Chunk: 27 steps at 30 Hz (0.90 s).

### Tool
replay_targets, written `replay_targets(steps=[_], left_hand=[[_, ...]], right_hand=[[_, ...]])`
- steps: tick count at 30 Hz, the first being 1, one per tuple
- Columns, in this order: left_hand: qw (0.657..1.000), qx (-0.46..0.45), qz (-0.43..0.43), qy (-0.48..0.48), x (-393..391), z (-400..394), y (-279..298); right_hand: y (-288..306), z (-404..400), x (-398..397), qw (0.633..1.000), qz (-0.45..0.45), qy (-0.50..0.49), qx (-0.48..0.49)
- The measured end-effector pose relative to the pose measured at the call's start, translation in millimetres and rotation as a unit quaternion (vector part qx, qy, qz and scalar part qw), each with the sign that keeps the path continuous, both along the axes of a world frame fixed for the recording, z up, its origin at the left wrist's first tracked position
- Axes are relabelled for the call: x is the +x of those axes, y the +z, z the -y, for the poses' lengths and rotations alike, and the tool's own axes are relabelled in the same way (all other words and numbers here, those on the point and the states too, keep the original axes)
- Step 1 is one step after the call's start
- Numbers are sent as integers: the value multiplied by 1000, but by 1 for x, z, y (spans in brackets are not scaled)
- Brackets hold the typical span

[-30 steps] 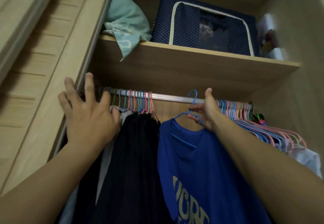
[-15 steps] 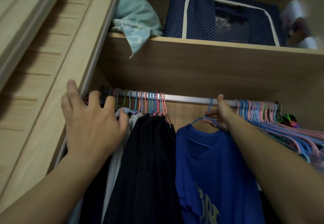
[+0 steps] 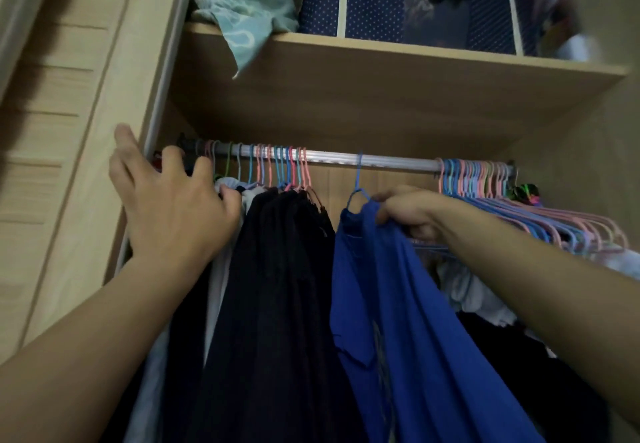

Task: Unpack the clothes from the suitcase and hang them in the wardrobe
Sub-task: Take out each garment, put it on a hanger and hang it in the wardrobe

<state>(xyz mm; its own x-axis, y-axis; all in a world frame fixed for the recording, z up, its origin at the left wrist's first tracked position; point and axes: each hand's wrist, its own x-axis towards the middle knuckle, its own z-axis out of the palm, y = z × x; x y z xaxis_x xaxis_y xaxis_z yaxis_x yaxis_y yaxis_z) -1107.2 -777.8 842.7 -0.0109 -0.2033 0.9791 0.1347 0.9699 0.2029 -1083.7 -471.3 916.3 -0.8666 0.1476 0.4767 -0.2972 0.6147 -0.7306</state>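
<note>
Fingers [image 3: 388, 196] of your right hand [image 3: 408, 212] pinch the blue shirt [image 3: 408, 304] at its collar; its blue hanger [image 3: 357, 179] is hooked on the rail [image 3: 374, 160]. Your left hand [image 3: 173, 210], fingers spread and holding nothing, presses the dark garments [image 3: 273, 286] aside. Keep that gap, settle the shoulders evenly, then release. The shirt's print is folded and unreadable.

Home bedroom wardrobe [image 3: 381, 72]: crowded hanger rail [image 3: 374, 160], shelved storage bag [image 3: 408, 2].
</note>
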Motion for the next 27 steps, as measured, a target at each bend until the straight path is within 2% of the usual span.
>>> replay_targets(steps=[4,6,9,11,12,13,14,15,16,17,18,20,22,24,27], left_hand=[[1000,-7,-4,-18,2,3,-1],[999,-3,-4,-35,4,4,-2],[996,14,24,-82,15,0,0],[993,14,46,-111,23,-8,2],[991,-12,48,-121,25,-15,2],[989,-52,46,-130,27,-24,2],[984,-97,50,-141,27,-34,2],[976,-140,69,-152,25,-46,3],[967,-176,103,-156,24,-59,4],[957,-205,143,-144,20,-71,4],[949,-229,183,-115,16,-82,5],[936,-262,233,-22,8,-97,7],[928,-275,244,54,2,-103,8],[927,-266,254,72,-5,-105,9],[931,-255,248,84,-14,-101,6]], right_hand=[[8,83,-27,996,-4,83,11],[-1,111,-43,994,-8,107,-17],[-22,110,-43,988,0,146,-52],[-30,86,-21,993,-16,114,-15],[-30,68,-8,996,-47,40,68],[-29,47,6,973,-90,-78,197],[-29,24,17,909,-119,-219,335],[-29,3,31,815,-128,-339,451],[-28,-18,43,737,-110,-424,515],[-27,-35,53,685,-83,-482,540],[-27,-49,65,656,-54,-520,545],[-26,-70,86,627,-27,-556,544],[-26,-84,98,627,-29,-548,553],[-28,-91,102,634,-33,-524,568],[-26,-92,101,615,-79,-528,580]])
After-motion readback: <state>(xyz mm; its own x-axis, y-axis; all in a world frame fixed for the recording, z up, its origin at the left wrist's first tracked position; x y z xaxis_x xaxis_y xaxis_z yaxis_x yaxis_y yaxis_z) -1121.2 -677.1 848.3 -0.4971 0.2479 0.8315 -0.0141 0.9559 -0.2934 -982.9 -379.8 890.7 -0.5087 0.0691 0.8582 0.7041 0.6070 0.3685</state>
